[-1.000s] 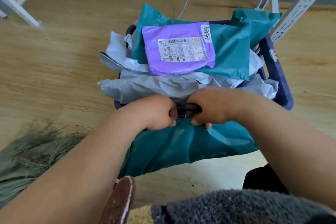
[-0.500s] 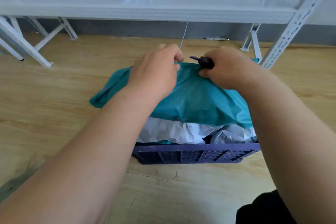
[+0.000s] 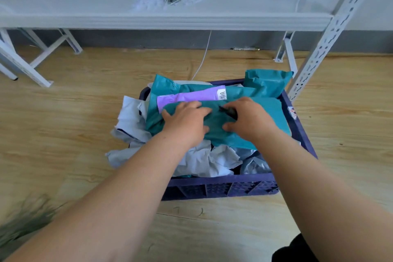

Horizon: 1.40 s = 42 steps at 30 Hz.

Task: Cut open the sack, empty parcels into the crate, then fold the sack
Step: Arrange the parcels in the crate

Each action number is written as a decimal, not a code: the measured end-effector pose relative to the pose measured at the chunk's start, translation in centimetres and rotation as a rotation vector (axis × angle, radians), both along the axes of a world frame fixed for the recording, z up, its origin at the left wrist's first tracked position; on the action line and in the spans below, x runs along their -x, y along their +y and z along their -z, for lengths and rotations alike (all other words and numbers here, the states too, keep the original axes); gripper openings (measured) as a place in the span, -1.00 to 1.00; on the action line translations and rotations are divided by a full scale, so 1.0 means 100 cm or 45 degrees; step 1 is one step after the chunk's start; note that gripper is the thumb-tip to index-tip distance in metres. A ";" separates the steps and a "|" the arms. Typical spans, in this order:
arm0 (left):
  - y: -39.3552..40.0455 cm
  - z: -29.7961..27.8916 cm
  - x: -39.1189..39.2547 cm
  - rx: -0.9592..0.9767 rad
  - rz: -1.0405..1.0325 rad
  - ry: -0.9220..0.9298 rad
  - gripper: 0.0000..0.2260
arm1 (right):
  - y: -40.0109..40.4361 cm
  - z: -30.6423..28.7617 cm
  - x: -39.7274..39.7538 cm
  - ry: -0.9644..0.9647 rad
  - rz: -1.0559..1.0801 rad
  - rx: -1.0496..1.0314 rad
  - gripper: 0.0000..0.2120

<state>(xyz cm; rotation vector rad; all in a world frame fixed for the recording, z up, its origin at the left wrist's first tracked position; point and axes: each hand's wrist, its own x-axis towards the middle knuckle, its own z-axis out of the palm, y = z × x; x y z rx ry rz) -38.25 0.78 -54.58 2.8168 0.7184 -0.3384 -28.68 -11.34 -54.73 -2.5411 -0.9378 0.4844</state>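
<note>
The right hand [image 3: 251, 119] covers most of a small dark tool [image 3: 228, 110], so its kind cannot be told. Both hands hide much of the top teal parcel [image 3: 274, 112]. The purple parcel [image 3: 191, 97] shows only a strip; its label is unreadable. The sack [image 3: 19, 227] at the floor's lower-left corner is blurred and cut off.

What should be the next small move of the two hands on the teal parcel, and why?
Probably let go of the teal parcel and draw both hands back. It already lies on top of the heap in the blue crate, over the purple parcel. The left hand presses it flat, and the right hand holds a small dark tool, so the parcel seems placed.
</note>
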 end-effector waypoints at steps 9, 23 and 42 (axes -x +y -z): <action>0.007 0.000 -0.006 0.164 -0.040 -0.352 -0.62 | -0.032 0.006 -0.040 0.015 0.386 -0.180 -0.64; -0.032 0.007 -0.001 0.069 -0.037 -0.137 -0.39 | -0.060 0.029 -0.069 0.597 0.892 -0.010 -0.44; -0.004 0.015 0.002 -0.114 -0.103 -0.035 -0.44 | -0.038 0.043 -0.053 0.628 0.762 -0.019 -0.39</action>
